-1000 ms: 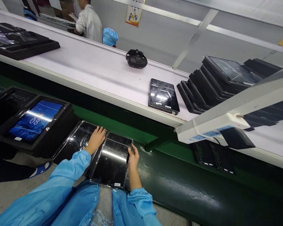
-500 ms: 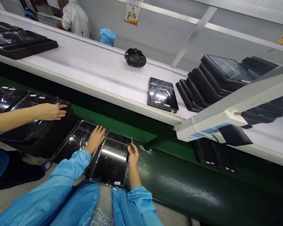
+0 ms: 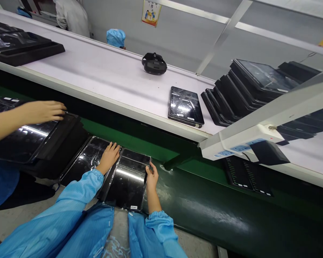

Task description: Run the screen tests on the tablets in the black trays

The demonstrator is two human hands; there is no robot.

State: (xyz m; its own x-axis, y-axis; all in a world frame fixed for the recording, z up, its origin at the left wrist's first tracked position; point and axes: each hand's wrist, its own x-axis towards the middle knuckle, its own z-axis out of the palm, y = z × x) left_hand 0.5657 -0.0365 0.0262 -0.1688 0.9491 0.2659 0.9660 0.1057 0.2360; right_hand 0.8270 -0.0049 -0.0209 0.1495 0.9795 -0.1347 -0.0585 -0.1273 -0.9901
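Observation:
A glossy black display panel (image 3: 127, 184) with clear film round its edges and a small white label lies on the green belt in front of me. My right hand (image 3: 152, 178) grips its right edge, thumb on top and the other fingers partly hidden at the side. Fingers stretched out, my left hand (image 3: 109, 157) lies on the upper left edge of this panel, where it meets a second black panel (image 3: 83, 161). Whether the left fingertips hold the edge or only rest on it is hard to see.
At left a co-worker's hand (image 3: 44, 111) is over more black panels (image 3: 24, 139). Above the green belt (image 3: 204, 208) runs a white shelf (image 3: 110, 86) with a black headset (image 3: 154, 64), a panel stack (image 3: 185, 107) and stacked black trays (image 3: 239, 93). A power strip (image 3: 239, 145) hangs at right.
My hands and the panel between them stay where they were. The co-worker's hand has moved left and up, and the panels beneath it have shifted. The view has tilted slightly.

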